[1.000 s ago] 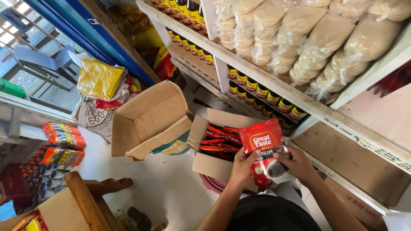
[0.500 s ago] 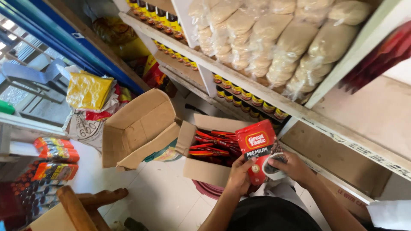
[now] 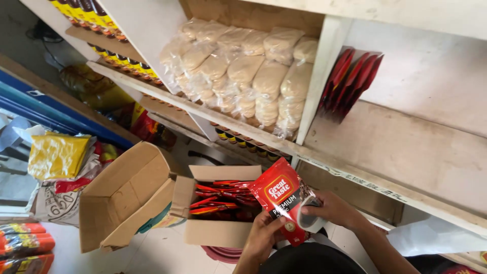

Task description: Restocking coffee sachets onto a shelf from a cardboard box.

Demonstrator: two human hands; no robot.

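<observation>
Both hands hold a red foil pouch (image 3: pixel 282 201) low in the middle of the head view. My left hand (image 3: pixel 265 232) grips its lower edge from below. My right hand (image 3: pixel 329 209) clasps its right side. Just left of it, an open cardboard box (image 3: pixel 218 231) on the floor holds several more red pouches (image 3: pixel 223 196). On the white shelf (image 3: pixel 406 152) above right, a few red pouches (image 3: pixel 350 83) stand leaning against the divider.
A second, empty cardboard box (image 3: pixel 127 195) lies open to the left. Clear bags of beige grain (image 3: pixel 243 71) fill the shelf bay above. Rows of bottles (image 3: pixel 127 61) line the lower shelves. Yellow sacks (image 3: pixel 58 155) and orange packets (image 3: pixel 25 246) sit at far left.
The view has tilted up and right, bringing the upper shelf with the standing red pouches into sight. The hands still hold the red pouch, now slightly higher.
</observation>
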